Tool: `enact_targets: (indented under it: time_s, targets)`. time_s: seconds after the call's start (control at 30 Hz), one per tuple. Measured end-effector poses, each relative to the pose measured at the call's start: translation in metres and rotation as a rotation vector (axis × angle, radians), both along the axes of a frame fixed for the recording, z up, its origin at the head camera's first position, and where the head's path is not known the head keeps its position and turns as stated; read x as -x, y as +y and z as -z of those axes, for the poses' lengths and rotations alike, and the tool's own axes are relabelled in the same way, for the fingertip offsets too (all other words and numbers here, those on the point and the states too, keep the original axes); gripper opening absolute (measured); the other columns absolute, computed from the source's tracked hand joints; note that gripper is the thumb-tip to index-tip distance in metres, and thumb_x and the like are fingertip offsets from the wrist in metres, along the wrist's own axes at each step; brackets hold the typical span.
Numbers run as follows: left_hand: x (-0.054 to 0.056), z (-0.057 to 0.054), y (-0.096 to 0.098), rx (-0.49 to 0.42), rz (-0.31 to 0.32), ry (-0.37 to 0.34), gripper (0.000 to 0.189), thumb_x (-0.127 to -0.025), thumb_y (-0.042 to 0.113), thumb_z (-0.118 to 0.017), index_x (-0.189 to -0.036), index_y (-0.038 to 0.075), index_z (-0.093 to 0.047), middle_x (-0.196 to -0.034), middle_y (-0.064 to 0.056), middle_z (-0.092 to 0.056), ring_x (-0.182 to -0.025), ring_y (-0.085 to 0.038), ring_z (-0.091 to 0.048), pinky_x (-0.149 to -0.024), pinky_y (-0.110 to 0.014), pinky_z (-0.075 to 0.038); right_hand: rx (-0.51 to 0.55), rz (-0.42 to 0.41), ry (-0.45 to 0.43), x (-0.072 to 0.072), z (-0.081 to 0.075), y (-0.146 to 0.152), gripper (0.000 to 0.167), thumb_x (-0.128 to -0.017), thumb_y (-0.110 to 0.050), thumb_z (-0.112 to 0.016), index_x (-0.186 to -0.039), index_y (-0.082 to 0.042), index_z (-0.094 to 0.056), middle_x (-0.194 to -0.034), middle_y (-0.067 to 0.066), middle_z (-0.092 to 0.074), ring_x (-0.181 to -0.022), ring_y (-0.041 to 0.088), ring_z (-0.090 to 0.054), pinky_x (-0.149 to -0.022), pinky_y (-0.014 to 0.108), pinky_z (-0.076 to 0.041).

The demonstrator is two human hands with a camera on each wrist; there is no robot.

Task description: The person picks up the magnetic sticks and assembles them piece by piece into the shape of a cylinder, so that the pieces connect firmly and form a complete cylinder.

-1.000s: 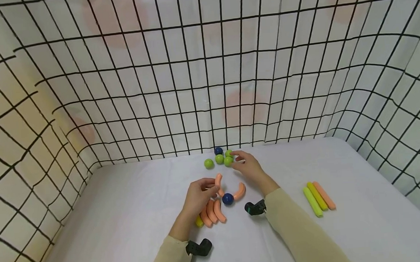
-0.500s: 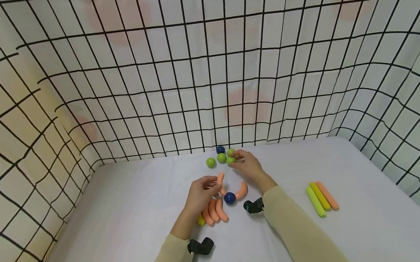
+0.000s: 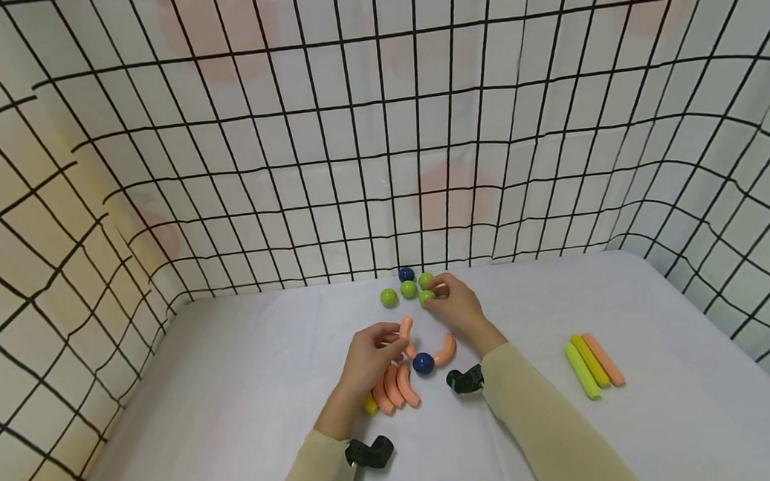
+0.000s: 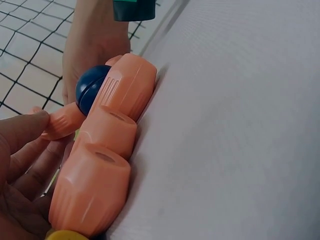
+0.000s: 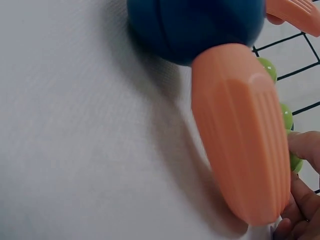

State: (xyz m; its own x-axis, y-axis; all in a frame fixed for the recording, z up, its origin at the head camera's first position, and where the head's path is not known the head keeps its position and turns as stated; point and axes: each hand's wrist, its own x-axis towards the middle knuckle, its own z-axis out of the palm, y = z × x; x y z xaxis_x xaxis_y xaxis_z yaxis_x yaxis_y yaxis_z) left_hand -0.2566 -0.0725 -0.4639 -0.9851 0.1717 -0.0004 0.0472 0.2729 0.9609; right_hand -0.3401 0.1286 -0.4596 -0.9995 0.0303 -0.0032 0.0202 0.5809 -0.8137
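Note:
My left hand [image 3: 369,353] pinches a curved orange plastic piece [image 3: 405,330] between thumb and fingers. This piece joins a dark blue ball [image 3: 423,364], which has a second curved orange piece [image 3: 446,349] on its right side. Farther back, my right hand [image 3: 458,308] pinches a green ball [image 3: 424,297] at the edge of a small cluster. In the right wrist view the green ball [image 5: 296,163] is partly hidden by the thumb. Several loose curved orange pieces [image 3: 393,386] lie in a row beside the left hand, with a yellow piece [image 3: 370,405] partly hidden by them.
More green balls [image 3: 388,298] and another blue ball [image 3: 406,274] sit at the back of the white table [image 3: 248,399]. Straight sticks, green [image 3: 582,372], yellow [image 3: 591,361] and orange [image 3: 604,359], lie together on the right. A black grid [image 3: 326,163] encloses the back and sides.
The right hand's fingers have closed in on the near green ball. The left hand keeps its hold on the orange piece. The whole view has shifted slightly.

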Motion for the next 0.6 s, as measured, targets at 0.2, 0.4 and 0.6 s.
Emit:
enact_targets:
  time_s: [0.2,0.4,0.6]
  targets:
    - [0.0,0.0,0.0,-0.004,0.008,0.005,0.03,-0.094,0.024,-0.069,-0.122,0.011,-0.069,-0.101,-0.007,-0.073,-0.081,-0.013,-0.068,-0.072,-0.027,-0.053,0.067,-0.008,-0.006,-0.006,-0.004,0.002,0.036,-0.091,-0.022,-0.07,-0.126,-0.017,-0.06,-0.131,0.01,-0.064,-0.12,0.028,-0.059,-0.104,0.046,-0.046]
    - [0.0,0.0,0.0,0.004,0.003,0.005,0.031,-0.094,0.024,-0.07,-0.122,0.011,-0.069,-0.101,-0.007,-0.073,-0.081,-0.013,-0.068,-0.071,-0.027,-0.053,0.142,-0.041,0.031,-0.017,-0.008,0.002,0.034,-0.092,-0.021,-0.07,-0.124,-0.014,-0.063,-0.128,0.011,-0.066,-0.11,0.025,-0.06,-0.093,0.034,-0.049]
    - [0.0,0.0,0.0,-0.02,0.006,-0.013,0.032,-0.094,0.023,-0.07,-0.123,0.01,-0.069,-0.105,-0.008,-0.072,-0.081,-0.014,-0.069,-0.071,-0.027,-0.055,0.228,-0.104,0.043,-0.031,-0.015,0.0,0.034,-0.093,-0.021,-0.071,-0.125,-0.015,-0.064,-0.125,0.01,-0.067,-0.102,0.021,-0.06,-0.082,0.025,-0.048]
